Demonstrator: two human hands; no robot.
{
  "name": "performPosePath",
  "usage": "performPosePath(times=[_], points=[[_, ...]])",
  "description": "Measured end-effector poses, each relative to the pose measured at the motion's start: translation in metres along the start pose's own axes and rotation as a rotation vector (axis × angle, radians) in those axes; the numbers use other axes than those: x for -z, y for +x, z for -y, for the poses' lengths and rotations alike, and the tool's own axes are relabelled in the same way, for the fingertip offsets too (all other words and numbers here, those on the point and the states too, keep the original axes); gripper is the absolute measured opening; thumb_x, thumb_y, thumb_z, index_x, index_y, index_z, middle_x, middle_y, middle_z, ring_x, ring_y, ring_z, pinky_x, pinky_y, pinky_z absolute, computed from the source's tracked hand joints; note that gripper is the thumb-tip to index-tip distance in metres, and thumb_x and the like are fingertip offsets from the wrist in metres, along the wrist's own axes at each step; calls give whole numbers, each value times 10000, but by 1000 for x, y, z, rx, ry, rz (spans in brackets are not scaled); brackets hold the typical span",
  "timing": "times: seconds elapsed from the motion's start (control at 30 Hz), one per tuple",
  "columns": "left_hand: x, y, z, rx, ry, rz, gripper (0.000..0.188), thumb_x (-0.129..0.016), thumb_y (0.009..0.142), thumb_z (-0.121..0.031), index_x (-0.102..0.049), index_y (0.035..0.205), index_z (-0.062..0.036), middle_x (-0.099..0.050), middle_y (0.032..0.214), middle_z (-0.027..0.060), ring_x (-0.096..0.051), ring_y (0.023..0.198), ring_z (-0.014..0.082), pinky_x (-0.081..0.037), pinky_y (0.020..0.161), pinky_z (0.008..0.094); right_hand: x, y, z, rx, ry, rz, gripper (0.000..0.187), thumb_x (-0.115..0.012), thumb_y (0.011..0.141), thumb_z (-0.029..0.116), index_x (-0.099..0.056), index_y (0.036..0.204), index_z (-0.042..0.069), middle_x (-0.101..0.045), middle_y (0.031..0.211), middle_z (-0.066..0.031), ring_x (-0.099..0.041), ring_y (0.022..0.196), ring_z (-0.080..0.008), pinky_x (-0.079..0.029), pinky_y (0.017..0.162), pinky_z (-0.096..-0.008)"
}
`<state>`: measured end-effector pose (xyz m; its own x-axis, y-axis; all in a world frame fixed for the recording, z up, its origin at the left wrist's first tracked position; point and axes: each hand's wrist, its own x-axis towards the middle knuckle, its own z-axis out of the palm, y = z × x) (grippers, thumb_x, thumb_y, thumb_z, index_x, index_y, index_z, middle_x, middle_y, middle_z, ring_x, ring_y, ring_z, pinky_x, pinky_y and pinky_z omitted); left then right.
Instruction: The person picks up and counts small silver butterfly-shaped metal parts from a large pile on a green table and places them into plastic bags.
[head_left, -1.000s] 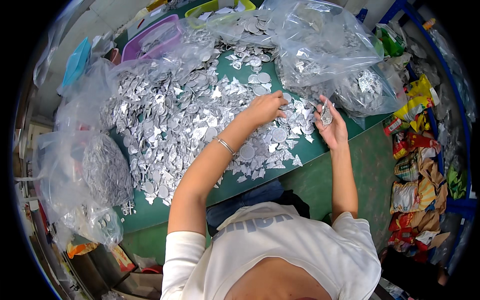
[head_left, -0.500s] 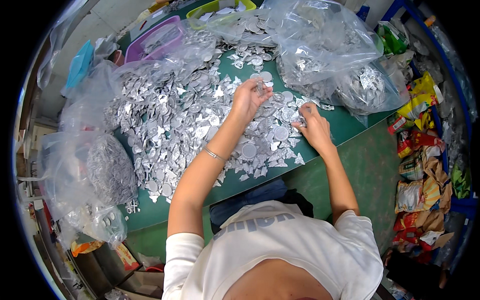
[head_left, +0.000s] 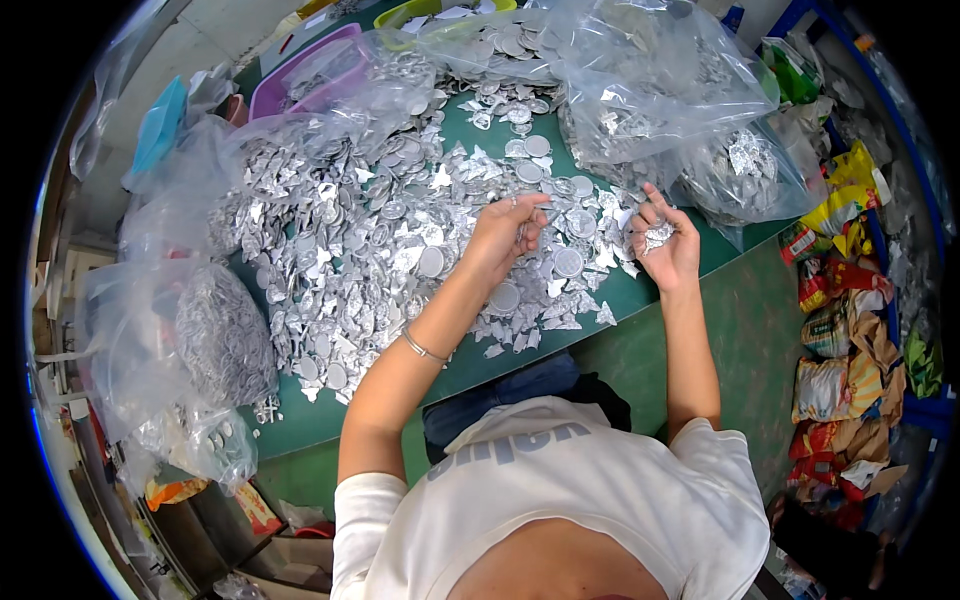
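A wide heap of flat silver metal pieces (head_left: 390,245), some round and some irregular in outline, covers the green table (head_left: 290,425). Over its right part my left hand (head_left: 500,238) is closed, its index finger reaching right; silver glints show among the curled fingers, too small to tell their shape. Near the table's right edge my right hand (head_left: 670,255) is turned palm up, fingers curled round several small silver metal pieces (head_left: 656,236). Between the hands lie round silver discs (head_left: 568,262) and jagged bits.
Clear plastic bags of silver pieces (head_left: 735,165) stand at the back right, another bag (head_left: 225,325) at the left. A purple basin (head_left: 290,80) and a yellow-green basin (head_left: 415,12) sit at the back. Blue shelving (head_left: 925,415) with colourful packets (head_left: 825,385) stands to the right.
My right hand has lifted off the heap, moved right and turned palm up, showing the silver pieces it holds. My left hand has come nearer and its fingers have curled in.
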<state>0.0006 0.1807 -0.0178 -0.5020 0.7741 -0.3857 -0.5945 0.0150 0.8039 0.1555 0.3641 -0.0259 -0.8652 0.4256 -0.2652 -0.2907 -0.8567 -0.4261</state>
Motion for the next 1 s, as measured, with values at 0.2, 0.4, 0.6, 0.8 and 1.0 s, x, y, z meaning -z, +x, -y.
performPosePath(times=[0.2,0.4,0.6,0.8,1.0], points=[[-35,-17,27,71,-200,-48,361,-476,914,-185,-414,1219,-3,-578,945,102,-581,935,176,-495,784,295,3,-15,-23,-141,-332,7,259,-495,888,230,-519,1026,12,-387,584,8,-393,498,-121,-349,486,-284],[-93,-30,44,-48,-208,-46,546,-484,919,-287,-282,1329,11,-386,1280,163,-409,1180,261,-334,990,361,-21,-34,-61,65,-707,-165,174,-618,828,111,-511,942,36,-480,680,10,-393,450,-58,-262,395,-193],[-50,-40,33,-716,731,-193,494,-604,800,-70,-409,1254,-55,-350,1333,149,-341,1237,307,-281,1015,379,-9,-26,-42,83,-100,-195,89,-521,852,111,-509,906,42,-538,726,-55,-519,564,-117,-426,458,-250],[12,-69,40,-744,1356,-487,407,-696,714,-116,-549,1089,-58,-468,1165,145,-423,1102,331,-343,903,394,5,-38,-29,-26,-754,40,140,-576,837,116,-578,944,26,-520,642,-22,-477,546,-81,-424,495,-239],[-4,-77,56,-647,1536,-429,512,-751,629,-260,-561,1062,-63,-475,1007,95,-444,932,281,-330,768,385,-15,-34,-65,491,-1582,189,146,-641,760,81,-613,881,3,-652,819,-116,-627,733,-270,-468,664,-318]])
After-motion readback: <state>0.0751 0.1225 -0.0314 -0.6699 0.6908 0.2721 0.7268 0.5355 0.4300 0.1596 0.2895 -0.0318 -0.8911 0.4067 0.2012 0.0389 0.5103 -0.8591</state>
